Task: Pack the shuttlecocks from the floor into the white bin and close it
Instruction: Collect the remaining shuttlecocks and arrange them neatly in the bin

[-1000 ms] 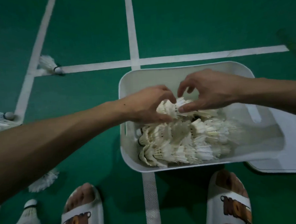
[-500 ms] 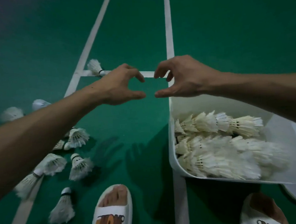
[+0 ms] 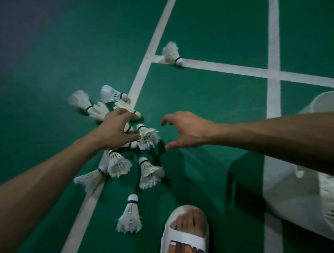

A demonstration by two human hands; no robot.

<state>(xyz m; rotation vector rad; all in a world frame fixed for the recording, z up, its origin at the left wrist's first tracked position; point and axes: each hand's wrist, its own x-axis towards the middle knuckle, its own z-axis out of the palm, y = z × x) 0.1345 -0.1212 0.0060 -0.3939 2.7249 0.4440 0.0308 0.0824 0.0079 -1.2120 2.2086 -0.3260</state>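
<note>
White shuttlecocks cluster left of the white bin; left hand and right hand, both spread and empty (gathering step, I judge), should next close round several.

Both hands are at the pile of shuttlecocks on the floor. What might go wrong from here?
The pile lies overlapped, pointing every way; a scoop by the left hand and right hand may bend feathers or drop some.
The nearest shuttlecock lies close to the sandal and could get stepped on.
The lone shuttlecock on the court line lies apart and could be missed.
</note>
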